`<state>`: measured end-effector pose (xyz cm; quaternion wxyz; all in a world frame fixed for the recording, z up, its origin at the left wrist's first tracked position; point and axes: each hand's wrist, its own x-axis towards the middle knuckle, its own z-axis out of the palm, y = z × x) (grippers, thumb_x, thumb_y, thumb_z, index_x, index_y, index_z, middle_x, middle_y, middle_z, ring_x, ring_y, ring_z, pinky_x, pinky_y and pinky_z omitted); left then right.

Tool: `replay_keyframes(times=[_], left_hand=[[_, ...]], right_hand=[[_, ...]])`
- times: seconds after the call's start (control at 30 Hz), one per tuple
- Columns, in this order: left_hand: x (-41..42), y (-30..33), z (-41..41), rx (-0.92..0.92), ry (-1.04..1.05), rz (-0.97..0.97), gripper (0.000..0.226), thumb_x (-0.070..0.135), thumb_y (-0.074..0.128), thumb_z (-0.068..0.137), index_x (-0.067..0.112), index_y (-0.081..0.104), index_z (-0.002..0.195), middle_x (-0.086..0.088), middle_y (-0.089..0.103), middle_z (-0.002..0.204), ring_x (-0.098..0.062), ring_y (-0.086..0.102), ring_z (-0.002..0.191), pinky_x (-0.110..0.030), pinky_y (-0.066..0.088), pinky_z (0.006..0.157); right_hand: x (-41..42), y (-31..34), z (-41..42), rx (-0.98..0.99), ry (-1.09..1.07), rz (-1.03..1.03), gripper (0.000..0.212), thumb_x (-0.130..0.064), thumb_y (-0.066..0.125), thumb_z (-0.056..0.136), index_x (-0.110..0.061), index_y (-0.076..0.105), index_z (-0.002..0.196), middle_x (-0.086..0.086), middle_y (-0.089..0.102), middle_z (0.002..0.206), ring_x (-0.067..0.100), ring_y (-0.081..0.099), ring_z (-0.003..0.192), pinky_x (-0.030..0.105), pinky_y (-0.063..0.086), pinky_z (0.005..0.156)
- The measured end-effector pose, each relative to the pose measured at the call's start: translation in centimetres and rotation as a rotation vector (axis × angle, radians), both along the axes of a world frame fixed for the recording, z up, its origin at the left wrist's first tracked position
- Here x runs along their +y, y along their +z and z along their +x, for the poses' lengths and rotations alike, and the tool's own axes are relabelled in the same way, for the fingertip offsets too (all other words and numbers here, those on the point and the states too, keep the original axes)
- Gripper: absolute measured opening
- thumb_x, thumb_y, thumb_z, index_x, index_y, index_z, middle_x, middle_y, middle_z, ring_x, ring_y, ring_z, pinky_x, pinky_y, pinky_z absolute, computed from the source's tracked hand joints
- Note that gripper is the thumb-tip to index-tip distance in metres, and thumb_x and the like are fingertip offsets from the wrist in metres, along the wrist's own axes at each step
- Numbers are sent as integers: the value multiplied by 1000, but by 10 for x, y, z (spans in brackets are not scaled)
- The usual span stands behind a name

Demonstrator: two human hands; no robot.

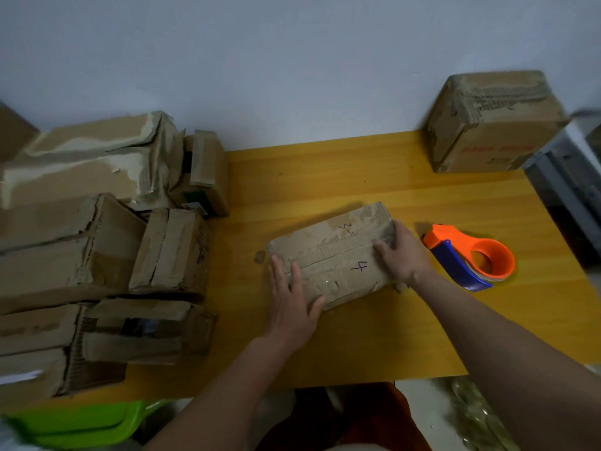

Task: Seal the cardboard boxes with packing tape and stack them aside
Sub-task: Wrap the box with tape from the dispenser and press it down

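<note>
A flat worn cardboard box (335, 252) with a blue "4" written on it lies in the middle of the yellow wooden table (341, 177). My left hand (292, 301) lies flat on the box's near left end, fingers straight. My right hand (401, 252) covers the right end, its fingers bent over the top and edge. An orange and blue tape dispenser (471, 258) sits on the table just right of the box, untouched.
A pile of several battered cardboard boxes (97, 242) fills the left side of the table. One box (491, 125) stands alone at the far right corner against the wall. A green plastic stool (81, 421) is below the table's near left edge.
</note>
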<state>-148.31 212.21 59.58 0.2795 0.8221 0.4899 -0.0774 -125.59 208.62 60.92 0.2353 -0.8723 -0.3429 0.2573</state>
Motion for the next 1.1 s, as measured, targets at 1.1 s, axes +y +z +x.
replay_keyframes(times=[1.1], left_hand=[[-22,14,158,402,-211,59,86,45,43,100,29,-27,148,-4,-37,154,-37,-30,141,-63,-1,116]], right_hand=[[-86,-15,117,-120,-38,-446,38,-31,59,92,-3,55,117,18,61,121,33,58,113,38,44,90]])
